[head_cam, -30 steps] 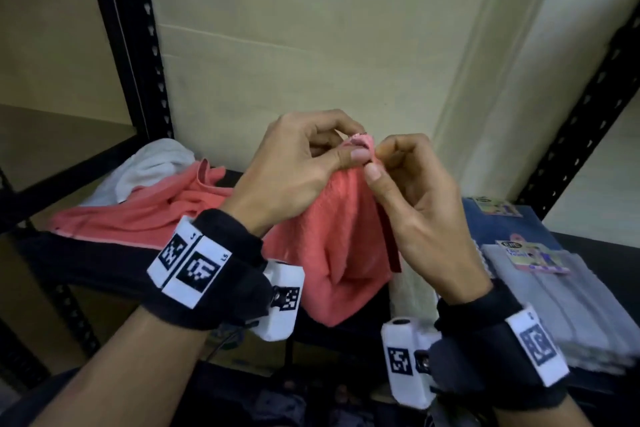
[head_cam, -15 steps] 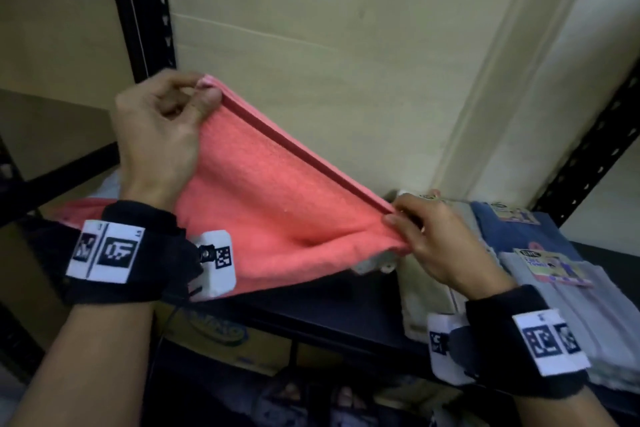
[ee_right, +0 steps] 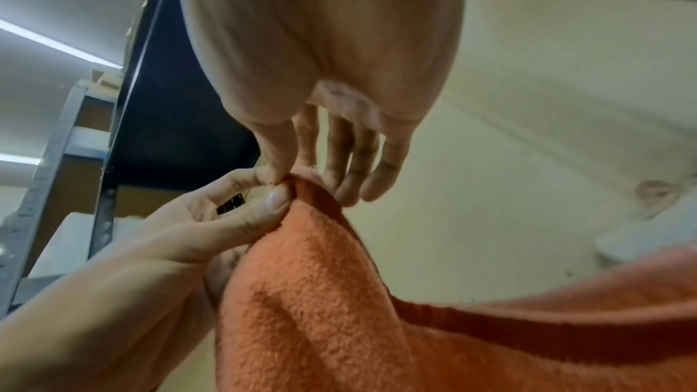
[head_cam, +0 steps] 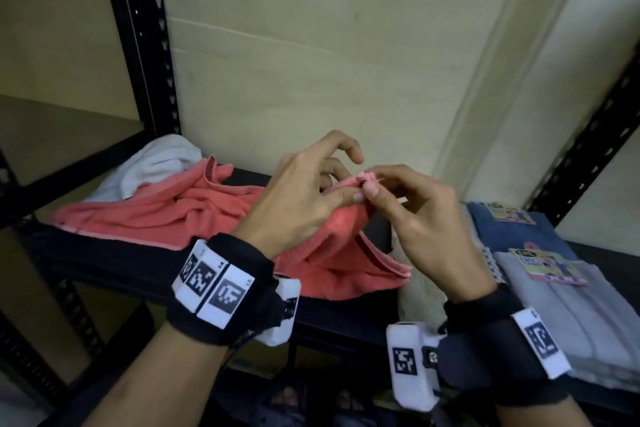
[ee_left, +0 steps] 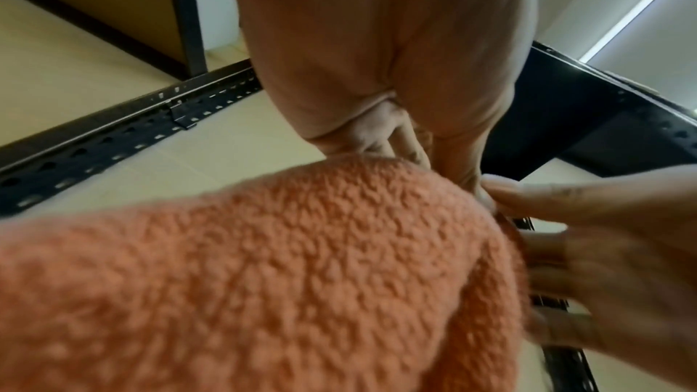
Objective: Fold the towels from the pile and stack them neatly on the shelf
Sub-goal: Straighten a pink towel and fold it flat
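A coral towel [head_cam: 332,253] hangs in a fold in front of the shelf. Both hands meet at its top, where two corners [head_cam: 363,179] are bunched together. My left hand [head_cam: 350,191] pinches that bunch between thumb and forefinger, its other fingers spread above. My right hand [head_cam: 370,186] pinches the same bunch from the right. In the right wrist view the left hand [ee_right: 277,190] and right hand [ee_right: 301,181] both nip the towel [ee_right: 339,309]. The left wrist view is mostly filled by the towel [ee_left: 264,279].
The pile lies at the left of the black shelf [head_cam: 104,253]: another coral towel [head_cam: 156,215] and a white one [head_cam: 156,163]. Folded towels sit at the right: beige [head_cam: 419,288], blue [head_cam: 519,229], grey [head_cam: 571,305] with a paper label. Black uprights stand on both sides.
Half a second ago my hands held the towel's edge stretched wide apart, left hand high. They have come back together, so the towel is doubled and hangs below them.
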